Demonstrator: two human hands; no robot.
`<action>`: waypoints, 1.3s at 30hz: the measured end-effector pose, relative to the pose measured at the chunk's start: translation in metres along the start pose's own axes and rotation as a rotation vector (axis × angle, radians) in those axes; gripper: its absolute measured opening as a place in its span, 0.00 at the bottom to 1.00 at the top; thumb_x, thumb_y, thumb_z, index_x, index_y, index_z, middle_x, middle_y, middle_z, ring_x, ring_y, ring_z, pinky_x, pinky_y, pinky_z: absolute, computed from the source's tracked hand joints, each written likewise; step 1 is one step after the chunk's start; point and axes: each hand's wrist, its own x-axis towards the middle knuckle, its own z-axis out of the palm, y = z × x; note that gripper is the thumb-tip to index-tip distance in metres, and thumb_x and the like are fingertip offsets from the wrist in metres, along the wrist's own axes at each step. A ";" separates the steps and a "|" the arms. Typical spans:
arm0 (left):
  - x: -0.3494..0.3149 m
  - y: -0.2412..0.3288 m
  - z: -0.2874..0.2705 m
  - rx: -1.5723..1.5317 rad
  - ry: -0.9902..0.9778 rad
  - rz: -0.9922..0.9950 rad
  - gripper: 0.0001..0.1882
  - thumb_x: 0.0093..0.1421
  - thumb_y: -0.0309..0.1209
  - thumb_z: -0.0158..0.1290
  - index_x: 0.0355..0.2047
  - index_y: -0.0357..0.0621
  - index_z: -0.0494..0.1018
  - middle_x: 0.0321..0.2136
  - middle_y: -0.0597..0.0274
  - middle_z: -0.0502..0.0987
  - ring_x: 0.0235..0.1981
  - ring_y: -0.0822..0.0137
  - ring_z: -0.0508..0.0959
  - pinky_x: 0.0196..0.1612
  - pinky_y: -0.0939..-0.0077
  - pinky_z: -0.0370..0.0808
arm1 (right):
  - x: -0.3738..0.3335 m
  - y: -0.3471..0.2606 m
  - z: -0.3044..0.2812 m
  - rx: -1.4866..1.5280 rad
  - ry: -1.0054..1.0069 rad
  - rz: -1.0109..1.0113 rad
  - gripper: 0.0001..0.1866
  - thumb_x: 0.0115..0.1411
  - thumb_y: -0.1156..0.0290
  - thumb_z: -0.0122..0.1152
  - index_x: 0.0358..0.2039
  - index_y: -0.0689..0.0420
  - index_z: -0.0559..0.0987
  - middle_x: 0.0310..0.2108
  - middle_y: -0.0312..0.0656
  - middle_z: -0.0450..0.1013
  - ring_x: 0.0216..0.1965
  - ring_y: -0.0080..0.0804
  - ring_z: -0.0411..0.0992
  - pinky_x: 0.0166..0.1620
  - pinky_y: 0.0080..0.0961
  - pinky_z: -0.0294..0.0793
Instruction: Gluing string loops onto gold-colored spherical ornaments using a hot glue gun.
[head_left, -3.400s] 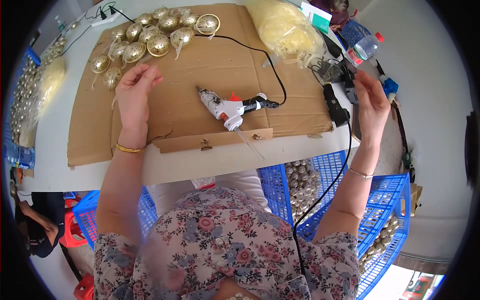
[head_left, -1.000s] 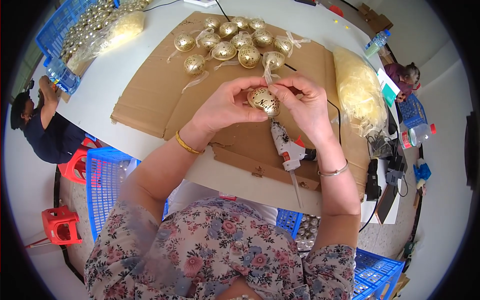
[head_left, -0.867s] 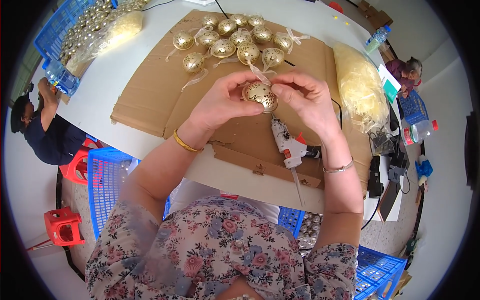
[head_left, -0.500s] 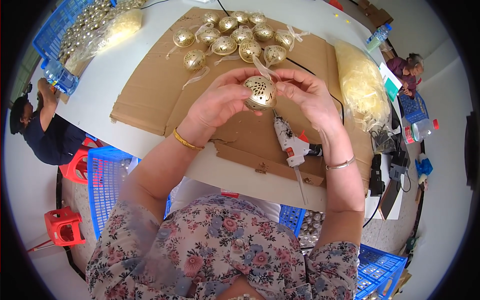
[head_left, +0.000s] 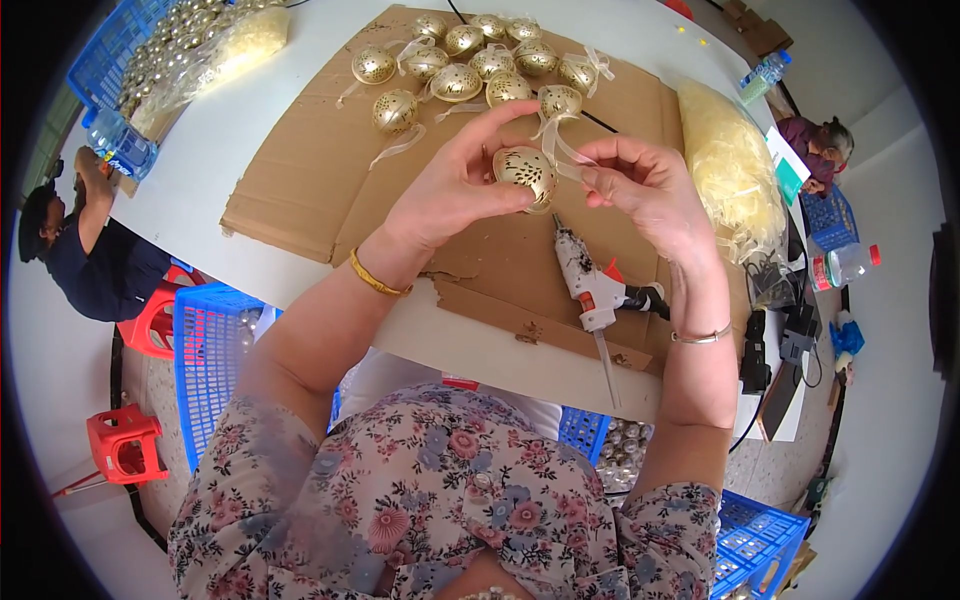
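I hold a patterned gold ball (head_left: 525, 177) just past the nozzle of the white glue gun (head_left: 590, 285); from this angle I can't be sure whether they touch. My left grip (head_left: 440, 200) curls around the ball, while my right grip (head_left: 645, 190) pinches its sheer ribbon (head_left: 567, 158). The gun lies on a worn brown cardboard sheet (head_left: 290, 190) covering much of the white desk (head_left: 195, 205). Beyond the gun, a cluster of similar balls (head_left: 455, 82) sits on the cardboard. Right of the gun are a bag of pale yellow material (head_left: 730, 160) and, further off, a person (head_left: 805, 145). Well to the gun's left are a dark-clothed person (head_left: 100, 260) and a red stool (head_left: 127, 445) on the floor (head_left: 165, 400).
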 end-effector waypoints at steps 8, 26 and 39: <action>-0.003 0.001 0.004 0.159 -0.176 -0.012 0.37 0.45 0.17 0.49 0.57 0.52 0.57 0.42 0.60 0.67 0.35 0.77 0.68 0.33 0.86 0.70 | -0.009 -0.018 -0.010 -0.157 -0.001 -0.062 0.15 0.50 0.81 0.51 0.41 0.61 0.75 0.21 0.28 0.62 0.24 0.14 0.60 0.27 0.11 0.59; -0.006 0.001 0.005 0.272 -0.158 0.093 0.25 0.55 0.25 0.47 0.54 0.49 0.56 0.44 0.62 0.67 0.34 0.78 0.66 0.34 0.84 0.63 | -0.002 -0.005 -0.006 0.643 -0.054 -0.048 0.11 0.56 0.78 0.54 0.41 0.64 0.74 0.29 0.35 0.72 0.28 0.16 0.69 0.30 0.11 0.69; -0.006 0.006 0.007 0.184 -0.131 -0.013 0.18 0.59 0.29 0.42 0.50 0.44 0.62 0.40 0.63 0.69 0.34 0.78 0.68 0.40 0.82 0.66 | -0.003 -0.007 0.002 0.687 0.018 -0.032 0.11 0.57 0.77 0.53 0.41 0.64 0.72 0.24 0.37 0.72 0.24 0.19 0.69 0.28 0.15 0.68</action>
